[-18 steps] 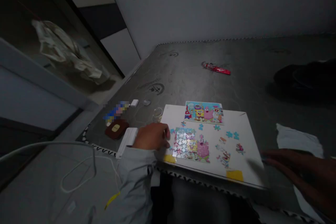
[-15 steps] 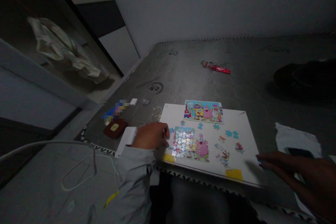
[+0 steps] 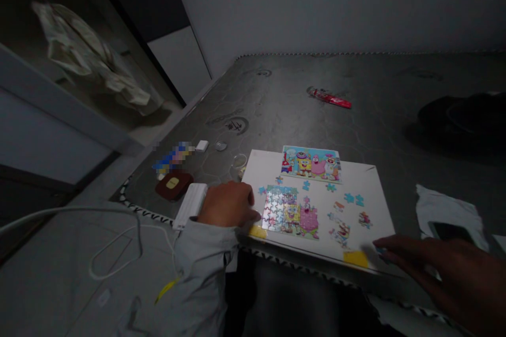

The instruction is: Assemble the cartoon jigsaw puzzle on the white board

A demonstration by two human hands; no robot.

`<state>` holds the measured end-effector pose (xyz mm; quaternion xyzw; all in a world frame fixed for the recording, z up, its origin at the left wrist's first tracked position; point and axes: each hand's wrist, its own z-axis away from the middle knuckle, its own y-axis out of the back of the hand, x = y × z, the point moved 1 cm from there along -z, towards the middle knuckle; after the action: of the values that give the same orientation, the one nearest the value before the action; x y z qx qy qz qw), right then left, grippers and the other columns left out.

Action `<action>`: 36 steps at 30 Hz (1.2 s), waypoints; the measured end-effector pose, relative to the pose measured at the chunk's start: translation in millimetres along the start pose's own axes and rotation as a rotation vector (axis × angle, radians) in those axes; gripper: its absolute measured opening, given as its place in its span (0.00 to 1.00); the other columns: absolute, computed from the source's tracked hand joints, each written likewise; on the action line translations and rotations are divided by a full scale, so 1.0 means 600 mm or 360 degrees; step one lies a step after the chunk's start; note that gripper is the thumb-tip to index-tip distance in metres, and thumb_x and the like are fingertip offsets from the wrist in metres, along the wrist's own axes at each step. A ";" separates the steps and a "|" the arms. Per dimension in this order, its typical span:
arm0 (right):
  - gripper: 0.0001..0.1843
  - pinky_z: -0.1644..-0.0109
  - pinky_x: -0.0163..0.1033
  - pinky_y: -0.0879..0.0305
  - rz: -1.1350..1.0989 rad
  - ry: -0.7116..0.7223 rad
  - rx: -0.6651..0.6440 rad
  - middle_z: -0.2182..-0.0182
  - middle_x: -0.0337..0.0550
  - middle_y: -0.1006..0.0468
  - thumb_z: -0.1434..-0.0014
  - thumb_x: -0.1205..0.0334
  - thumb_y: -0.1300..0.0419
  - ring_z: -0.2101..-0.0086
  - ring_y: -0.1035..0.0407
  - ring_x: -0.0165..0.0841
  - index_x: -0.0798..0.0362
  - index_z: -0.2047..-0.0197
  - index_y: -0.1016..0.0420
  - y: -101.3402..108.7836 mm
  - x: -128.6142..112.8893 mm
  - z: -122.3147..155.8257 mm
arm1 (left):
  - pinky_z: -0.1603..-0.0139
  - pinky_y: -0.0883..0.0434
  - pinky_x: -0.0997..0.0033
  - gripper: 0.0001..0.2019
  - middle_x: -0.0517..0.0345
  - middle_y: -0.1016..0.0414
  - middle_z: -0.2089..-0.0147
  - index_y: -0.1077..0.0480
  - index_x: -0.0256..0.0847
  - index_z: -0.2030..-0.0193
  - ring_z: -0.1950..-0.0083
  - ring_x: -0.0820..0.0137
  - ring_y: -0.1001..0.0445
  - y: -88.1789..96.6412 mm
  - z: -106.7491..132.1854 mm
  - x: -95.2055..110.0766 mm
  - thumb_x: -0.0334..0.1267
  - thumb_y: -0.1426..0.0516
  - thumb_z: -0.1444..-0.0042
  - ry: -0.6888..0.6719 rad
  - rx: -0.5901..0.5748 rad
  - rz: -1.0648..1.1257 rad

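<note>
A white board (image 3: 356,179) carries a partly joined jigsaw puzzle (image 3: 290,213) of cartoon figures. My left hand (image 3: 229,204) lies at the board's left side with its fingers curled; one fingertip reaches the puzzle's left edge, and whatever is under them is hidden. Over the board's right front corner, my right hand (image 3: 438,263) pinches a small bluish puzzle piece (image 3: 381,251). Loose blue pieces (image 3: 349,198) and a small joined cluster (image 3: 340,233) are scattered right of the puzzle. Behind it lies the picture card (image 3: 311,164).
Left of the board are a white power strip (image 3: 190,205), a brown case (image 3: 174,185) and a clear ring (image 3: 239,160). A red wrapper (image 3: 332,99) lies farther back. On the right, a phone (image 3: 450,231) rests on white cloth (image 3: 438,202), with a dark object (image 3: 462,116) behind.
My right hand has moved left, from beside the board to over its front corner, still pinching the piece. My left fingertips have shifted slightly along the puzzle's left edge. The view has tilted slightly.
</note>
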<state>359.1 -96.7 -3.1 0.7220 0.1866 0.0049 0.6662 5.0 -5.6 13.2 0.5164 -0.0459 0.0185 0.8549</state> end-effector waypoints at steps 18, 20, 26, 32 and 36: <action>0.18 0.78 0.40 0.28 0.0087 0.0290 -0.0372 0.72 0.39 0.16 0.38 0.63 0.51 0.78 0.23 0.39 0.42 0.59 0.18 0.011 -0.031 -0.026 | 0.61 0.35 0.64 0.06 0.63 0.19 0.58 0.23 0.52 0.64 0.54 0.62 0.23 -0.013 -0.011 -0.019 0.41 0.37 0.51 0.0017 0.0008 0.0029; 0.18 0.77 0.41 0.27 0.0094 0.0302 -0.0374 0.72 0.39 0.16 0.39 0.64 0.50 0.78 0.23 0.39 0.43 0.59 0.18 0.017 -0.038 -0.029 | 0.62 0.35 0.64 0.06 0.62 0.19 0.57 0.23 0.52 0.63 0.54 0.61 0.24 -0.013 -0.012 -0.020 0.42 0.38 0.50 0.0030 0.0003 0.0032; 0.15 0.78 0.37 0.29 0.0176 0.0274 -0.0416 0.74 0.37 0.17 0.42 0.67 0.44 0.78 0.23 0.36 0.42 0.58 0.18 0.022 -0.043 -0.029 | 0.65 0.36 0.63 0.11 0.60 0.19 0.57 0.25 0.51 0.64 0.55 0.59 0.23 -0.013 -0.019 -0.017 0.50 0.37 0.53 0.0045 -0.0061 0.0032; 0.17 0.73 0.37 0.28 0.0221 0.0171 -0.0460 0.71 0.36 0.16 0.42 0.66 0.42 0.75 0.22 0.36 0.38 0.56 0.18 0.019 -0.039 -0.022 | 0.64 0.35 0.63 0.07 0.62 0.19 0.55 0.24 0.53 0.64 0.54 0.59 0.23 -0.008 -0.019 -0.011 0.46 0.38 0.51 0.0046 -0.0077 0.0025; 0.16 0.76 0.36 0.32 0.0256 0.0148 -0.0515 0.73 0.37 0.17 0.43 0.65 0.41 0.76 0.23 0.37 0.37 0.58 0.17 0.021 -0.042 -0.028 | 0.62 0.34 0.64 0.06 0.64 0.18 0.57 0.24 0.54 0.64 0.54 0.61 0.23 -0.009 -0.017 -0.015 0.41 0.39 0.50 -0.0037 -0.0063 0.0078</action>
<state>334.8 -88.0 17.2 0.6169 0.1555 0.1215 0.7619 -3.0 0.9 3.2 0.4984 -0.0686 0.0325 0.8636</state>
